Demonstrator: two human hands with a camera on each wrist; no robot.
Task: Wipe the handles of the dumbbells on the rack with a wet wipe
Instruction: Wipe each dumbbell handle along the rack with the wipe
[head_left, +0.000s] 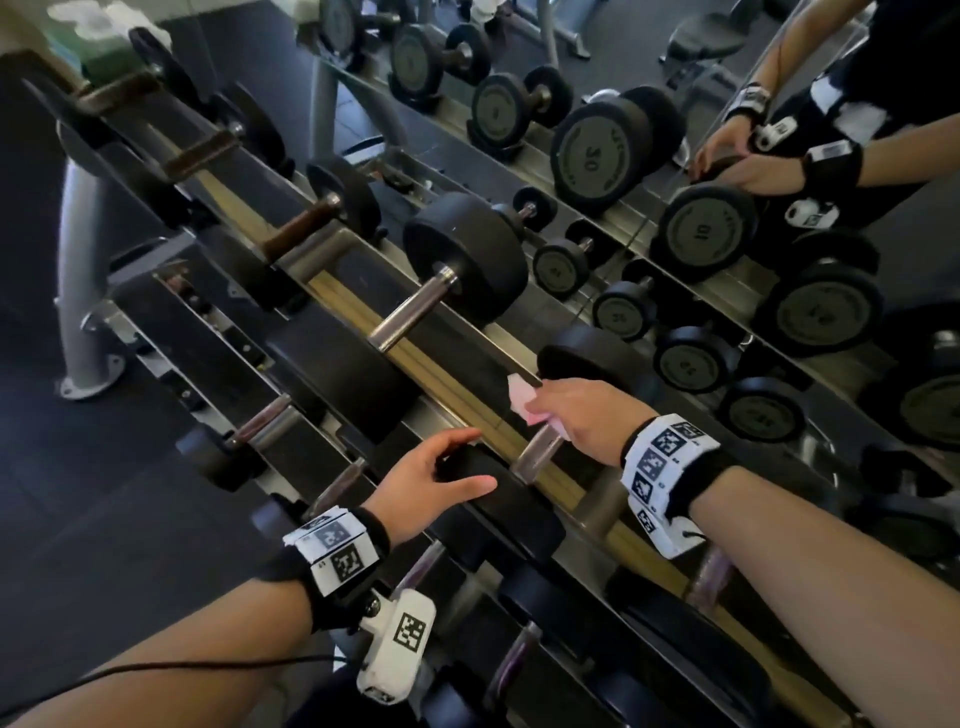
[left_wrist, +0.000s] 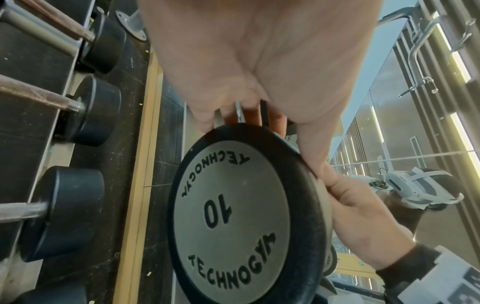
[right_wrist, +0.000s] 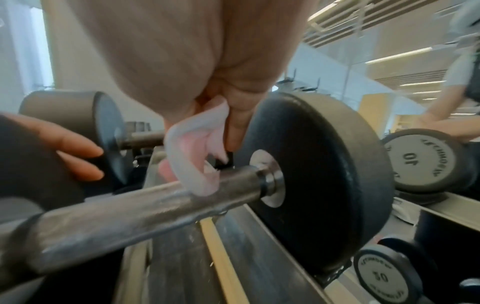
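Note:
A 10-marked black dumbbell lies across the rack, its steel handle (head_left: 537, 449) (right_wrist: 130, 216) between a near head (head_left: 498, 499) (left_wrist: 233, 205) and a far head (head_left: 587, 358) (right_wrist: 324, 174). My left hand (head_left: 470, 460) (left_wrist: 246, 115) grips the near head, fingers curled over its rim and thumb on its side. Just short of the far head, my right hand (head_left: 550, 410) (right_wrist: 218, 131) pinches a folded pinkish-white wet wipe (head_left: 519, 402) (right_wrist: 187, 148). The wipe's lower fold touches the top of the handle.
A larger dumbbell (head_left: 462, 260) sits one slot further along the rack. Smaller dumbbells (head_left: 260, 431) fill the lower tier at the left. A mirror (head_left: 701, 234) behind the rack reflects dumbbells and my hands. The rack's grey leg (head_left: 88, 260) stands on dark floor.

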